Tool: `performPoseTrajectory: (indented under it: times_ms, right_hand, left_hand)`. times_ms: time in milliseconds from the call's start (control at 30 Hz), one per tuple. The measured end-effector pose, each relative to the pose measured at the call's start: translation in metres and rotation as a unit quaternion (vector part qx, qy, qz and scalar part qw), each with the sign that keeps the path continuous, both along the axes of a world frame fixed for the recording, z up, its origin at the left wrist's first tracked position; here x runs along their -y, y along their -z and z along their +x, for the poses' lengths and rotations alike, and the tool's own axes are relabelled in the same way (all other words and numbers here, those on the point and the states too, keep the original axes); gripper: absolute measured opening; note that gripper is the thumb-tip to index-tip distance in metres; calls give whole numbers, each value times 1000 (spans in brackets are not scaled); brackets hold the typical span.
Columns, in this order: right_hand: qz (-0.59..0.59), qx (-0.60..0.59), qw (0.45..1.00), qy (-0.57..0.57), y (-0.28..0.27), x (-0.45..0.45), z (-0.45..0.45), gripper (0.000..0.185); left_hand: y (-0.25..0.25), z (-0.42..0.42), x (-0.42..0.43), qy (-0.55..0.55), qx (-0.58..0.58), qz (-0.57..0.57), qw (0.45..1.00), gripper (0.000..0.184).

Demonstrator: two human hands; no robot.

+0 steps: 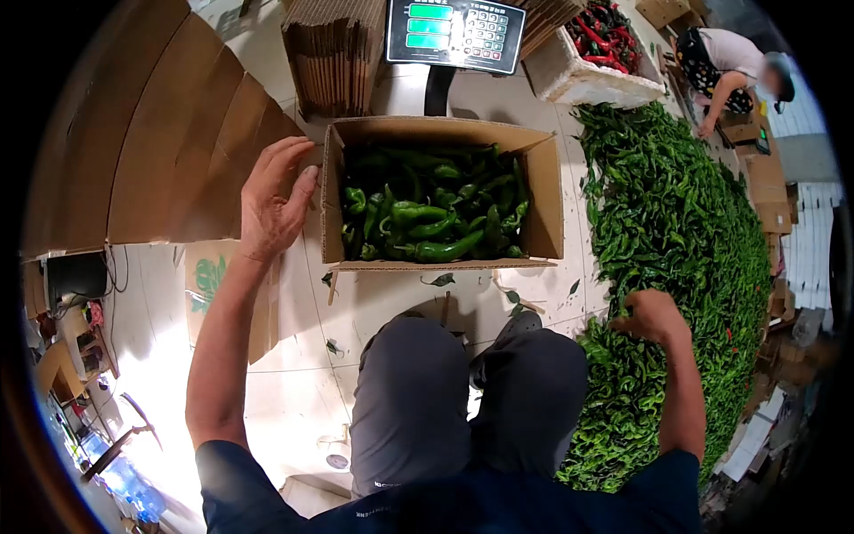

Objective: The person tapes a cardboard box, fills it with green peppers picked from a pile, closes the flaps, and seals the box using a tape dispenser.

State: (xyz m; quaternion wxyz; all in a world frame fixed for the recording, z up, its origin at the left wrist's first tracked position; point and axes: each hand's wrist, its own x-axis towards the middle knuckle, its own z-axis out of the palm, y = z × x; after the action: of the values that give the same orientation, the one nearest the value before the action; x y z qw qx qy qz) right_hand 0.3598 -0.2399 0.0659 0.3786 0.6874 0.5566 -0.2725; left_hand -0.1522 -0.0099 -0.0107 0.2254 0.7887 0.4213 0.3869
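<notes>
A cardboard box (543,200) stands in front of me, its top flaps up, partly filled with long green peppers (436,227). My left hand (277,196) is beside the box's left wall, thumb and fingers apart, holding nothing; whether the fingertips touch the cardboard I cannot tell. To my right lies a large heap of green peppers (676,231). Over its near left edge hangs my right hand (656,316), fingers bent and apart, with no pepper visible in it. A digital scale display (455,34) rises on a post behind the box.
Flattened cardboard stacks (334,58) stand behind the box, and large brown cartons (151,133) at left. A white foam box (596,82) holds red peppers (607,37). Another person (729,67) bends at the heap's far end. Loose leaves (439,279) lie on the tiled floor.
</notes>
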Motion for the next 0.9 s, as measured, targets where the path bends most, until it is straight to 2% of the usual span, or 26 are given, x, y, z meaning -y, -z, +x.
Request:
performPoseTrajectory:
  times_ms: [33,67,133,233,267,300,367,400,467,533,633,667,767,867,900]
  right_hand:
    - [88,-10,996,11,0,2,3,35]
    - [176,-71,981,35,-3,-3,-2,32]
    - [325,-174,928,54,-1,-22,-24,30]
    - [463,-237,854,-1,17,-57,-58,40]
    - [452,-240,858,48,23,-71,-66,43]
    - [439,-243,859,99,30,-85,-72,46]
    - [433,-331,816,191,63,-111,-71,51]
    - [476,-399,759,195,94,-122,-72,52]
    - [502,-441,716,199,110,-133,-96,54]
    - [528,-422,725,132,111,-142,-116,55]
    - [444,-388,795,144,91,-140,-116,58]
    - [426,-406,794,154,85,-140,-115,59]
    - [433,-361,814,139,89,-141,-117,56]
    - [469,-281,830,110,67,-146,-118,52]
    - [468,-254,837,124,45,-142,-119,44]
  left_hand:
    - [0,0,-2,17,-18,11,1000,32]
    - [-1,3,-4,42,-41,4,998,34]
    - [-5,11,-9,87,-85,-7,993,40]
    - [-15,25,-19,162,-192,122,960,56]
    - [-14,28,-20,204,-193,68,957,70]
    - [-16,34,-20,230,-219,72,946,73]
    - [-19,48,-19,282,-267,76,919,78]
    - [-16,55,-20,286,-304,83,905,90]
    - [-6,81,-13,297,-327,95,892,95]
    - [15,111,-1,312,-352,93,877,107]
    - [27,128,1,272,-363,94,886,110]
    - [29,129,1,274,-366,99,884,113]
    - [21,128,2,293,-412,77,859,110]
    - [10,115,-1,331,-354,68,872,104]
    - [4,111,-1,340,-346,76,871,99]
